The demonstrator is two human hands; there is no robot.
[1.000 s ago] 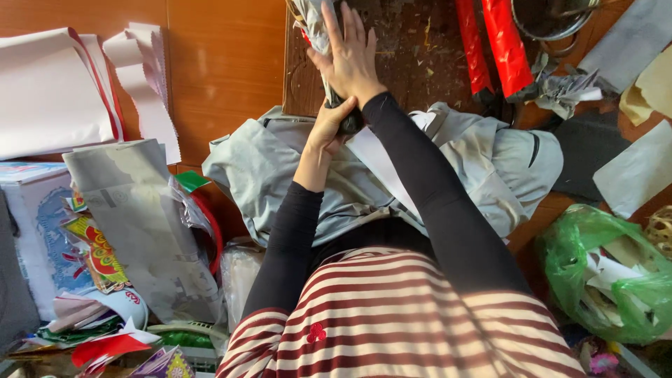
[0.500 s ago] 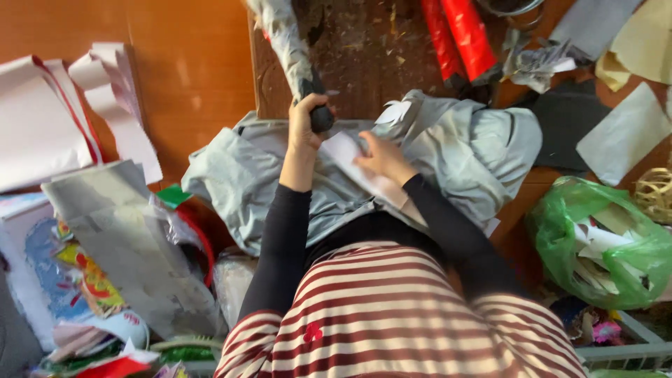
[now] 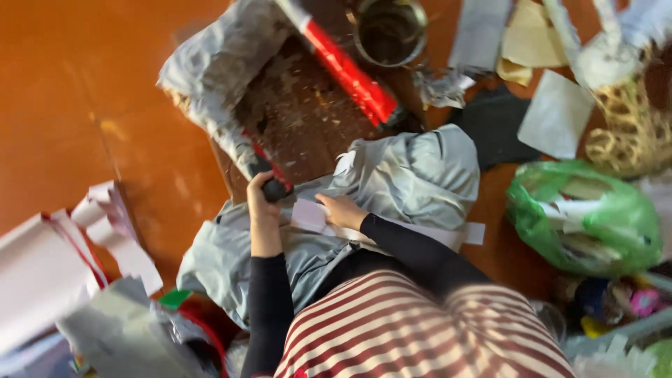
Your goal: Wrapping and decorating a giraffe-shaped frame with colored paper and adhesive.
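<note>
Grey cloth (image 3: 413,182) as landmark | left hand (image 3: 260,198) at its left edge, fingers wrapped round black tool handle (image 3: 274,189) | right hand (image 3: 341,210) on it, fingers flat pressing white paper strip (image 3: 311,215)

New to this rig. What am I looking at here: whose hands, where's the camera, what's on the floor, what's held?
There is no machine: a person works with bare hands, and one camera worn on the head looks down at them. The left hand has its grip closed on the dark handle of a long tool wrapped in grey paper. The right hand rests on a white paper strip lying over a grey cloth on the lap. Around on the orange floor: a dark worn board, a red roll, a metal can and a green plastic bag.
</note>
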